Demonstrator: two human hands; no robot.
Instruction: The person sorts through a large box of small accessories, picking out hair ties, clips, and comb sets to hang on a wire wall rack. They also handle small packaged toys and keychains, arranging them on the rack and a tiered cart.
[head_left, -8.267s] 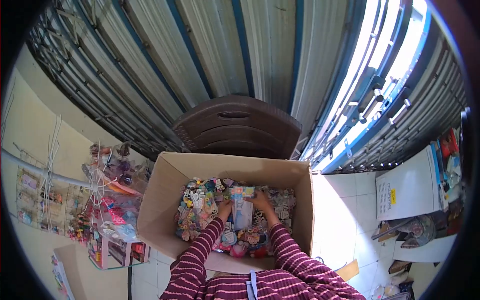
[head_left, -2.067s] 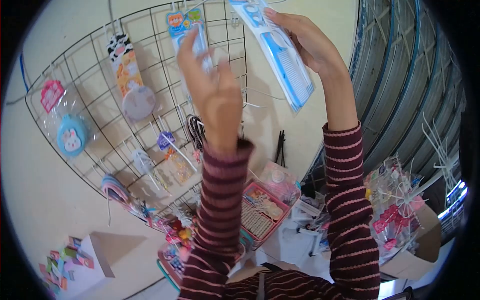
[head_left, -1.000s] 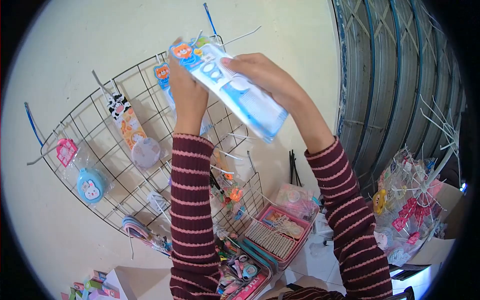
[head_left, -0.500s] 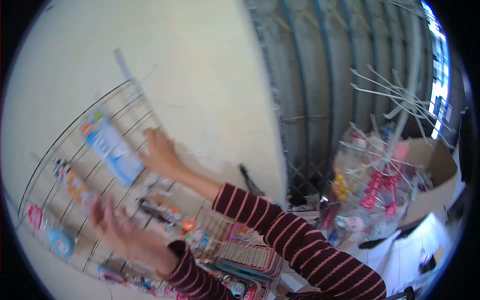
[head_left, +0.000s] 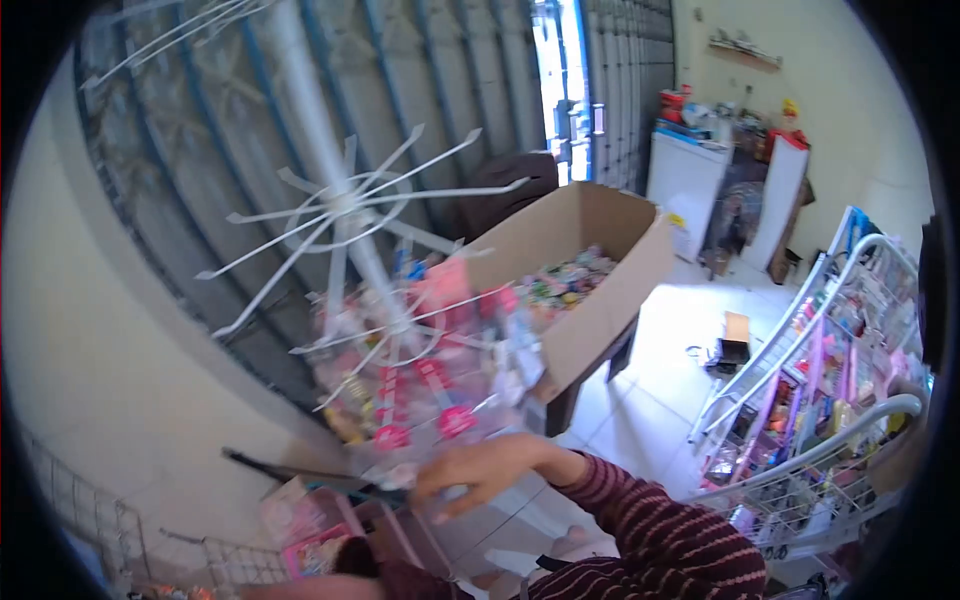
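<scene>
My right hand (head_left: 478, 474) is held out at the lower middle, in front of the hanging plastic-wrapped goods. Its fingers bend down loosely and stand apart, with nothing visible in them. Just below and left of it are pink trays (head_left: 330, 530) holding small goods. At the bottom edge only a blurred part of my left hand (head_left: 310, 589) shows; its fingers are not visible. A white rotating display stand (head_left: 350, 205) with bare hooks rises ahead, and clear packets with pink pieces (head_left: 440, 395) hang from its lower hooks.
Behind the stand is a cardboard box (head_left: 610, 345) with many small colourful packets. A white wire rack (head_left: 800, 470) full of goods stands on the right. A folding metal shutter (head_left: 430, 90) spans the back. Wire grids (head_left: 85, 500) lean at the lower left.
My view has swung right, from the wall grid to the stand and box. My right hand has left the grid and the blue-white package there. My left hand has dropped to the bottom edge.
</scene>
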